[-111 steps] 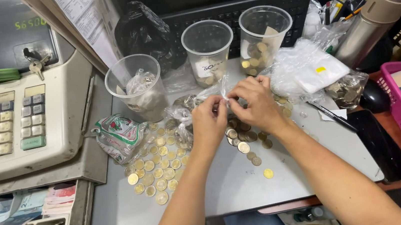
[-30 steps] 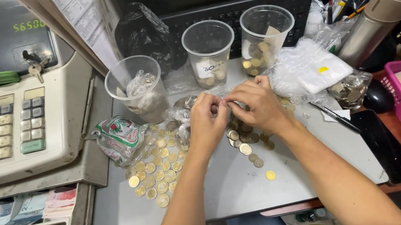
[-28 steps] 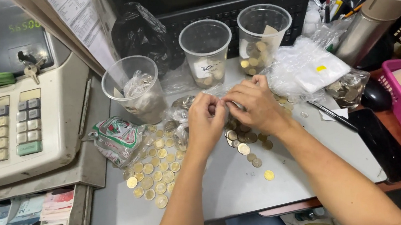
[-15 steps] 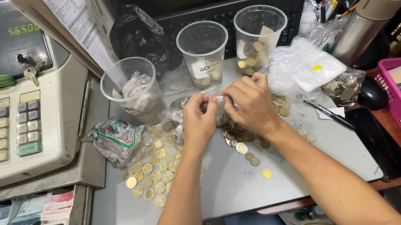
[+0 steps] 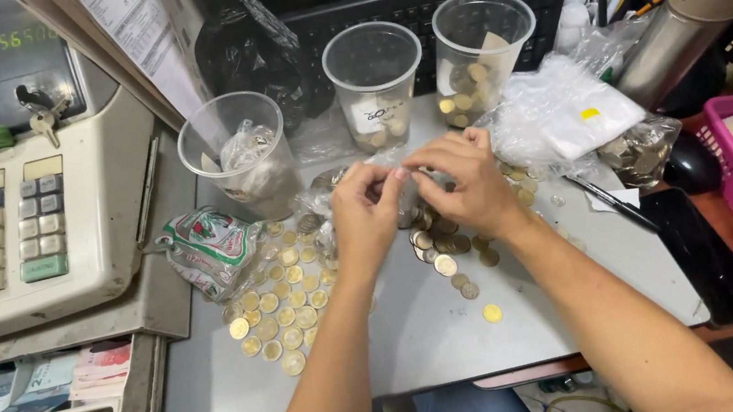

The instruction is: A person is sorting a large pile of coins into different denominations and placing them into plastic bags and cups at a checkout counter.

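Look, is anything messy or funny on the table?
Yes. Loose coins lie scattered over the grey table instead of in the cups. One coin sits alone, away from the piles. Both hands, left and right, pinch something small above them.

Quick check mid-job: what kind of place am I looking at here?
Most likely a shop's till counter: a beige cash register with an open drawer of banknotes, loose gold-coloured coins on the grey worktop, and clear plastic cups holding coins.

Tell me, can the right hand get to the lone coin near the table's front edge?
Probably yes. The lone coin lies in the open on the grey table, just below the right hand, with nothing over it, though that hand is busy with a small bag.
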